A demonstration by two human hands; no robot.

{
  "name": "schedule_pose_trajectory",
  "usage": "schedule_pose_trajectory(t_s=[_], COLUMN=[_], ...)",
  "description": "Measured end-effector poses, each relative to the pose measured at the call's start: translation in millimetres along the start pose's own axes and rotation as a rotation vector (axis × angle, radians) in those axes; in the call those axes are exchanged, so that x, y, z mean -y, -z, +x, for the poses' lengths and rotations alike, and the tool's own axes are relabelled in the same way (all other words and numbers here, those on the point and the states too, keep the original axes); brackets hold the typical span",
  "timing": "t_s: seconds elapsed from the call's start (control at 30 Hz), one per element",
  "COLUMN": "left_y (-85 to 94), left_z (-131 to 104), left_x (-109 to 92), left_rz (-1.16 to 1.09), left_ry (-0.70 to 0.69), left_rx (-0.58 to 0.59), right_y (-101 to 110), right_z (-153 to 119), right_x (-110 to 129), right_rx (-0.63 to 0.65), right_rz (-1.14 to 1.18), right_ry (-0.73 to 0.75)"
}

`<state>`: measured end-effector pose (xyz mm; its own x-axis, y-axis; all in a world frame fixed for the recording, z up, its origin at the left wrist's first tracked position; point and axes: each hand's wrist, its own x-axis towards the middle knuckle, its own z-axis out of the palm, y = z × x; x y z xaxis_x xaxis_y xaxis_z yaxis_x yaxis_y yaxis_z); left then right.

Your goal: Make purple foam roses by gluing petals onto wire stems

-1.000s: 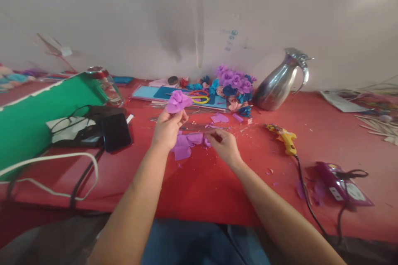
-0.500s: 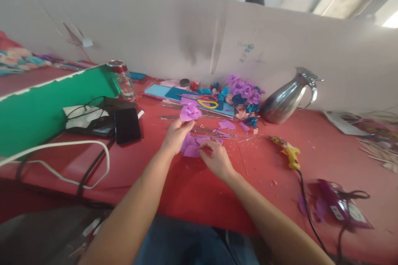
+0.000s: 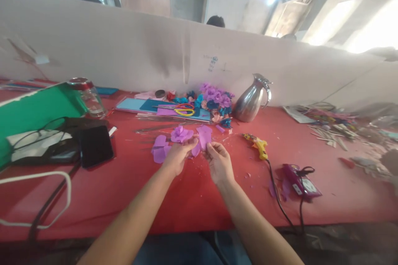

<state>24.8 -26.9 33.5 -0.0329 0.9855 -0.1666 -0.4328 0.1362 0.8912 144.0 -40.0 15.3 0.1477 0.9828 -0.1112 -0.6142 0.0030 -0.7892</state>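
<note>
Between the fingers of my left hand (image 3: 179, 155) is a purple paper flower (image 3: 181, 133), its petals spread above the knuckles. My right hand (image 3: 219, 160) pinches a purple paper petal (image 3: 204, 136) by its lower edge, upright and just right of the flower. More purple paper pieces (image 3: 160, 149) lie on the red table to the left of my left hand. Behind the hands, yellow-and-red-handled scissors (image 3: 184, 109) rest on blue paper sheets (image 3: 132, 104). A bunch of purple, blue and pink paper flowers (image 3: 217, 97) sits behind and to the right.
A yellow glue gun (image 3: 259, 147) with a black cord lies right of my hands, near a purple power box (image 3: 301, 184). A metal jug (image 3: 250, 101) stands behind. At left are a phone (image 3: 95, 145), a glass jar (image 3: 91, 98) and a white cable (image 3: 66, 198).
The view has swung right. My right hand has lifted a purple petal from the loose pieces and brought it beside the flower, which my left hand now holds lower and tilted.
</note>
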Motion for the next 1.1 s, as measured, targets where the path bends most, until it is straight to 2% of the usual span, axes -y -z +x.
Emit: schedule_pose_trajectory(t_s=[0.13, 0.3, 0.43, 0.5, 0.6, 0.7, 0.8, 0.9, 0.93, 1.1], left_y=[1.2, 6.7, 10.4, 11.5, 13.5, 19.9, 33.8, 52.0, 57.8, 78.5], left_z=[4.1, 0.3, -7.8, -9.5, -7.7, -1.4, 7.5, 16.6, 19.2, 27.5], left_x=[2.4, 3.4, 4.3, 5.6, 4.5, -5.3, -20.4, -30.2, -31.4, -32.9], left_rz=[-0.037, -0.064, -0.044, -0.05, -0.097, -0.11, -0.136, -0.221, -0.251, -0.427], left_ry=[0.057, 0.189, 0.199, 0.181, 0.135, 0.092, 0.042, 0.032, 0.031, -0.043], left_rx=[0.069, 0.099, 0.252, 0.244, 0.148, 0.066, -0.032, -0.118, -0.141, -0.197], right_y=[9.2, 12.5, 11.1, 10.7, 10.5, 6.7, -9.2, -40.2, -52.3, -103.6], right_z=[0.2, 1.8, -0.7, -3.3, -5.2, 4.4, 33.0, 76.4, 92.3, 163.4], right_x=[5.1, 3.4, -2.6, -5.9, -7.7, -3.9, 1.5, 1.6, 0.0, -13.7], right_rx=[0.019, 0.13, 0.22, 0.227, 0.242, 0.302, 0.371, 0.415, 0.426, 0.451], right_rz=[0.016, 0.194, 0.279, 0.286, 0.201, -0.057, -0.509, -1.226, -1.364, -1.737], right_ry=[-0.025, -0.312, -0.474, -0.489, -0.453, -0.317, -0.05, 0.235, 0.29, 0.423])
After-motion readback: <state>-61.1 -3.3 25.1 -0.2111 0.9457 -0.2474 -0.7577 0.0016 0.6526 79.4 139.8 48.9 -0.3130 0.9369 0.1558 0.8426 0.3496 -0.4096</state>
